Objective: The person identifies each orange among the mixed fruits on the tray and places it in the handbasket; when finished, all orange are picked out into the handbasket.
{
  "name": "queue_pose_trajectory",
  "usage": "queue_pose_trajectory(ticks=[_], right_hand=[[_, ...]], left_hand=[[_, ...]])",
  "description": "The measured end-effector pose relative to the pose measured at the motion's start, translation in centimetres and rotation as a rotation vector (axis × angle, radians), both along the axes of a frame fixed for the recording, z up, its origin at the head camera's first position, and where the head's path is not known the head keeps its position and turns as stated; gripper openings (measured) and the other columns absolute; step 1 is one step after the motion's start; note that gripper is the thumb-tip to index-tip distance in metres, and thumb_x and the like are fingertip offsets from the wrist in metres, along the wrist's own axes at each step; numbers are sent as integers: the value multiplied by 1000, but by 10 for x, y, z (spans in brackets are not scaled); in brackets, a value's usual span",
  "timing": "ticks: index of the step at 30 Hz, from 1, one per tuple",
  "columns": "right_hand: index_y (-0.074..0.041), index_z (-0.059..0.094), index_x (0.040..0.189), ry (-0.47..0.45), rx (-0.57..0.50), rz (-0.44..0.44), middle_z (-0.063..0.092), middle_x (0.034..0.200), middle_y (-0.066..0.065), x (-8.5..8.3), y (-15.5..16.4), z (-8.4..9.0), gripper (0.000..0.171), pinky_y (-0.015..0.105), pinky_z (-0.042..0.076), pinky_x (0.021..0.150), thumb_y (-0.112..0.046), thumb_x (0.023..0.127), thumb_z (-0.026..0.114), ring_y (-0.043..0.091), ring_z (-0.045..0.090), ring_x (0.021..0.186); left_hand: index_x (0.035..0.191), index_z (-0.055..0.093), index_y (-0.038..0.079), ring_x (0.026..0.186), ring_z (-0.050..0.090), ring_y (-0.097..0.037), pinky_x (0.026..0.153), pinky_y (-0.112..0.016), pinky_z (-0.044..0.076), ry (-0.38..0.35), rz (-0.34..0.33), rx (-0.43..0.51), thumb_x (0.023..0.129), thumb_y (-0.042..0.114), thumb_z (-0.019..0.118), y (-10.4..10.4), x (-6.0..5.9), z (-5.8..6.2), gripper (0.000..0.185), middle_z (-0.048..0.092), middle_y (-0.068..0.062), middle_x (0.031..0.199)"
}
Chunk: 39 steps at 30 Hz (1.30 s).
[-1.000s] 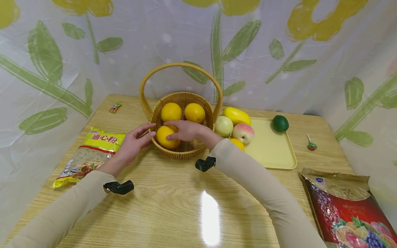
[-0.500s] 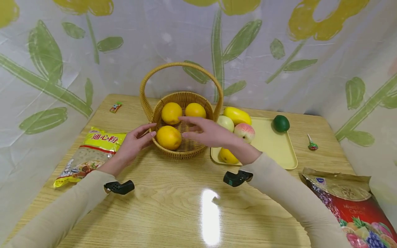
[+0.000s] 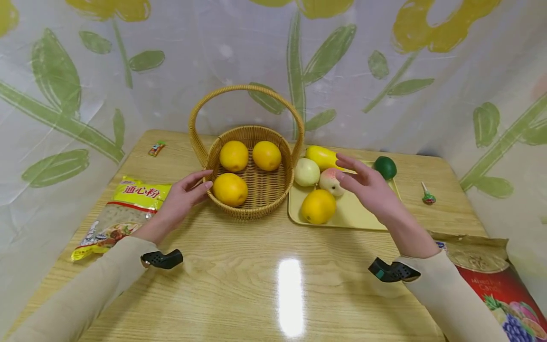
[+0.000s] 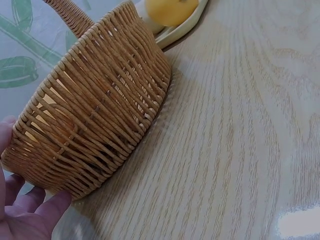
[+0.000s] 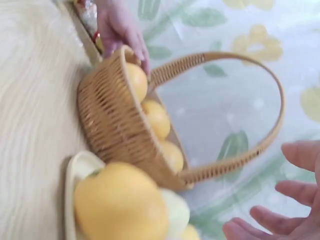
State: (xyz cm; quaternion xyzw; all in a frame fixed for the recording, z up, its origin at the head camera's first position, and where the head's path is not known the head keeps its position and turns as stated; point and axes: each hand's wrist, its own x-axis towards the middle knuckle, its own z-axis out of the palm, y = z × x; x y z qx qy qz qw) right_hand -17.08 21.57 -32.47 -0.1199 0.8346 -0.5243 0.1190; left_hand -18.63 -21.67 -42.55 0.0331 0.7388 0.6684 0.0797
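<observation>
1. Left hand (image 3: 183,197): fingers apart, touching the basket's (image 3: 252,214) left side.
2. Orange (image 3: 318,206) and peach (image 3: 330,183): both roundish, on the tray (image 3: 352,213).
3. Right hand (image 3: 376,192): nearer both, fingers apart, holding nothing; peach by its thumb, orange farther left, closer to the person.

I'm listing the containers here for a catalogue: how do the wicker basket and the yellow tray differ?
The wicker basket is round, deep and woven; the yellow tray is flatter and smooth. The wicker basket has a tall arched handle, while the yellow tray shows none. The wicker basket holds three orange-yellow fruits; the yellow tray holds mixed kinds. Both rest on the wooden table.
</observation>
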Motion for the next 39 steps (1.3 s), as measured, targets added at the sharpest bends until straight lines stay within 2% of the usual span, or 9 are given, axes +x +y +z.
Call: queue_pose_trajectory(ticks=[5,10,15,29,39], right_hand=[[-22,27,156,-35,-64,-78,32,155,9,11,20,-11,64,41,38,111,-41,101,54,31,42,135],[-18,24,157,-63,-43,-99,28,157,11,21,32,-19,67,36,38,109,-42,101,52,32,39,137],[-19,22,157,-109,-38,-98,25,158,11,28,35,-28,69,41,36,111,-44,101,52,34,36,139],[-14,26,156,-160,-21,-54,27,156,19,33,20,-65,67,49,39,108,-41,101,54,37,41,135],[-16,26,156,-172,-48,-19,26,157,18,30,4,-78,66,53,37,110,-36,101,56,41,41,133]], left_hand=[[147,41,4,144,26,-30,92,-20,51,7,4,-6,98,34,59,-1,0,-1,60,23,-10,160],[148,40,4,144,26,-30,96,-25,50,5,4,-34,98,35,59,-2,1,0,61,22,-10,160],[148,41,6,144,28,-28,100,-33,47,-6,12,-37,98,36,59,-2,2,-1,61,23,-8,160],[147,41,5,143,28,-30,99,-33,48,5,10,-27,98,35,59,-1,1,-2,61,24,-9,159],[148,40,4,144,27,-29,100,-34,47,4,8,-28,99,34,59,0,2,1,60,23,-9,160]])
